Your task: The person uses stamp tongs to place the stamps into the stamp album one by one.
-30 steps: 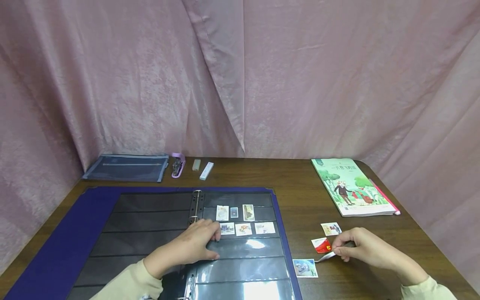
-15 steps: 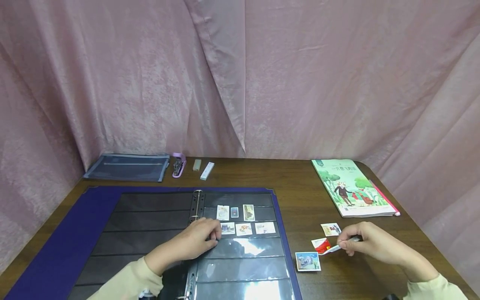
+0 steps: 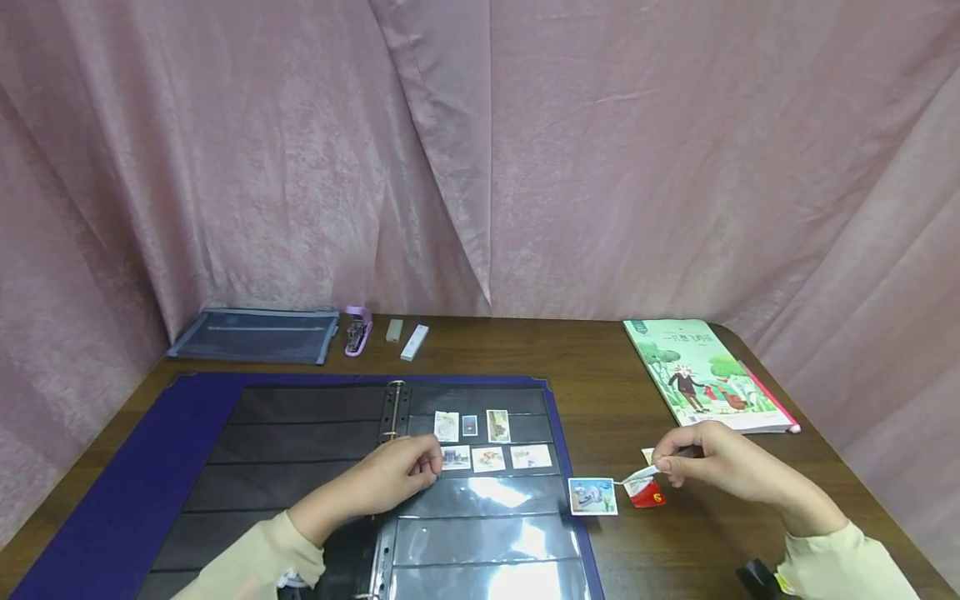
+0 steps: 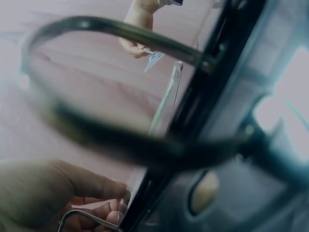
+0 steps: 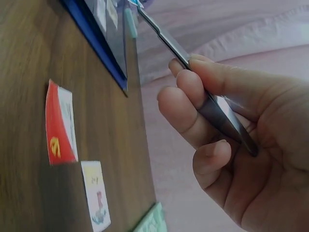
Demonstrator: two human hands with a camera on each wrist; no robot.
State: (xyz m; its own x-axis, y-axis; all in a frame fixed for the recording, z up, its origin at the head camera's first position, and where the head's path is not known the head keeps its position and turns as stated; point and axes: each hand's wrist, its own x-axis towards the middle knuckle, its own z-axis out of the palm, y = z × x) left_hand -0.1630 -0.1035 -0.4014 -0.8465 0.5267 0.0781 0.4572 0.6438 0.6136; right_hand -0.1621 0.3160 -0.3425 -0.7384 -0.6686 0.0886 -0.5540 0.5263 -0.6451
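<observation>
My right hand grips metal tweezers, whose tips hold a blue picture stamp by its right edge. That stamp is in the air over the right edge of the blue ring-binder stamp album. With thumb and fingertips together, my left hand pinches at the clear pocket strip of the right page, below the second row; the fingertips are partly hidden. Several stamps sit in the top two rows, including a brown one. A red and white stamp and a pale stamp lie on the table.
A green picture book lies at the back right. Along the back are a mesh zip pouch, a purple stapler and two small pale blocks, one a white bar. A pink curtain hangs behind the table.
The blue stamp has risen off the table in the tweezers and moved up and left to the album's edge. My left thumb has closed against the fingers at the page.
</observation>
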